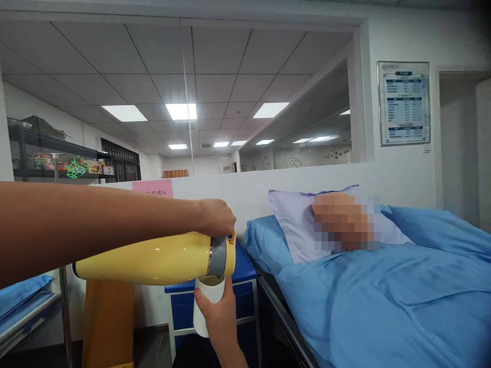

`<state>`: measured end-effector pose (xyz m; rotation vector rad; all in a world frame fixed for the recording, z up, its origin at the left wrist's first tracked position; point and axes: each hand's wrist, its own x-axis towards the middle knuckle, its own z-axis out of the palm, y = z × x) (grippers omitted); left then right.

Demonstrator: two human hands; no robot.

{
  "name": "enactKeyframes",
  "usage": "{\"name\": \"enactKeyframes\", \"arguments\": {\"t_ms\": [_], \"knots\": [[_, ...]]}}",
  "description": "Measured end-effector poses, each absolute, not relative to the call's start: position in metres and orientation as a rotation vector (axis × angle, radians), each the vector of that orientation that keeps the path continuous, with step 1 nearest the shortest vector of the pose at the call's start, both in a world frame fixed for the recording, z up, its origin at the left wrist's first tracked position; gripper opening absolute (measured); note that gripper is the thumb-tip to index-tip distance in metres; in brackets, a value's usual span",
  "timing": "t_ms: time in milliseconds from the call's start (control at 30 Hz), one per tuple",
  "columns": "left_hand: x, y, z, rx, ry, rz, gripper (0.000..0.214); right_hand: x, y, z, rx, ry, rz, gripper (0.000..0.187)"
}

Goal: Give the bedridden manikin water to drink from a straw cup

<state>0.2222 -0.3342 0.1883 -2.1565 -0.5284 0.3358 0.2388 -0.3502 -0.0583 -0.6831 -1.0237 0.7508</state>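
Head view: both hands busy, centre of frame. Left arm comes in from the left edge; left hand (217, 217) sits above the neck of a yellow thermos (153, 260), fingers curled tight at its handle side, exact grip hidden by the fist. Thermos is roughly horizontal, left of centre to centre, grey collar end pointing right, right over the mouth of a white cup (205, 317). Can't tell if liquid is flowing. Right hand (223, 317), lower centre, has fingers wrapped around the cup, thumb on the near side; cup held slightly tilted. Blue cabinet (245, 301) is behind the cup. Right side: bed with blue blanket (383, 306), white pillow (287, 220), a person's pixelated head (345, 220) on it. Upper right: framed notice (404, 102) on the wall. Lower left: brown panel (107, 322).
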Motion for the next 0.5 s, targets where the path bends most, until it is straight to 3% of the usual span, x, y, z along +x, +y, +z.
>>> {"name": "enactKeyframes", "arguments": {"t_ms": [100,267,500], "knots": [[0.2224,-0.3362,0.1906,-2.151,-0.515,0.422,0.015,0.2378,-0.3507,-0.0571,-0.715,-1.036,0.747,0.040],[0.2218,-0.3384,0.1933,-2.040,-0.466,0.561,0.010,0.2370,-0.3531,-0.0545,-0.674,-1.054,0.798,0.052],[0.2227,-0.3423,0.1872,-1.967,-0.425,0.651,0.015,0.2371,-0.3506,-0.0572,-0.714,-1.077,0.775,0.049]]}}
